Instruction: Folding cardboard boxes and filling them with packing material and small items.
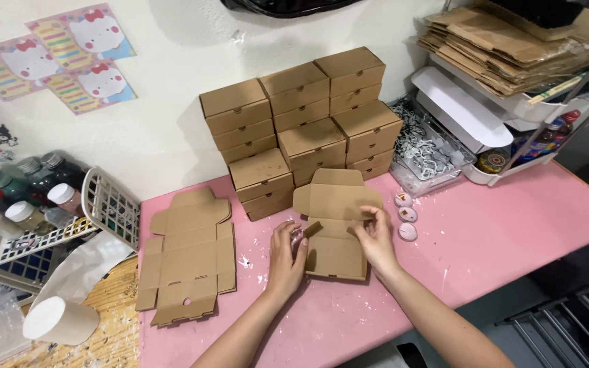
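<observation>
Both forearms reach up from the bottom edge onto the pink surface (485,238). Between them lies a half-folded brown cardboard box (337,228), its lid flap standing open toward the wall. Left hand (285,255) has its fingers curled closed at the box's left side, pinching a small side flap along with what looks like a small dark item; what that item is cannot be told. Right hand (378,238) has its fingers partly closed, thumb and fingertips gripping the box's right wall flap.

Left of the box, well apart from the hands, a flat unfolded box blank (187,259) lies on the surface. Behind the box, against the wall, stands a stack of finished brown boxes (301,123), several layers high. Just right of the box sit 3 small round pink lidded pots (405,215) in a row. Farther right a clear tray of tangled black-and-white pieces (427,153) sits beside a white rack holding flat cardboard sheets (512,48). At far left a white basket (107,204) holds bottles, and a white roll (59,320) lies near it.
</observation>
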